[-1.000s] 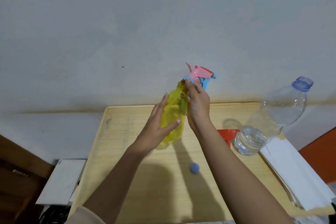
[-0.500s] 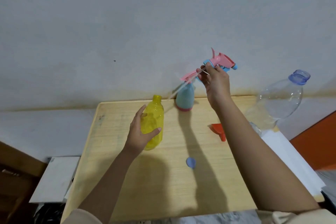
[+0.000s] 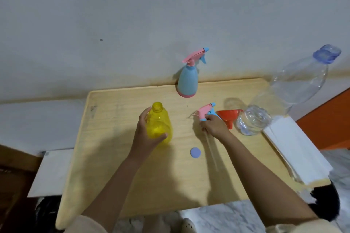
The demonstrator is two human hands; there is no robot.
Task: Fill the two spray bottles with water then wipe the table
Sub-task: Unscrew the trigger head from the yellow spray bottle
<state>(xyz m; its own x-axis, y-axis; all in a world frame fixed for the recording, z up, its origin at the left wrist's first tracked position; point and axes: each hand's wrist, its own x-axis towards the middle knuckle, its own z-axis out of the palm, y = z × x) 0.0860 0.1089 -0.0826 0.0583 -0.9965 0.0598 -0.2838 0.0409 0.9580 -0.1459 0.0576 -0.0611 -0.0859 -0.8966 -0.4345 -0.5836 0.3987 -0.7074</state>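
**Spray head (image 3: pixel 205 112) off, yellow bottle (image 3: pixel 161 122) open**

Left hand (image 3: pixel 146 135) wraps the uncapped yellow bottle, upright on the surface (image 3: pixel 113 157). Right hand (image 3: pixel 215 126) pinches the spray head, low beside the red funnel (image 3: pixel 228 117). Best laid flat, tube clear of the funnel, so the funnel lifts out cleanly.

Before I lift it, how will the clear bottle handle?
The clear bottle looks thin-walled, so it will probably give under a firm grip. Its neck is open, with a cap lying on the table, so squeezing or tilting could spill water. It is tall, so a sideways push may tip it.
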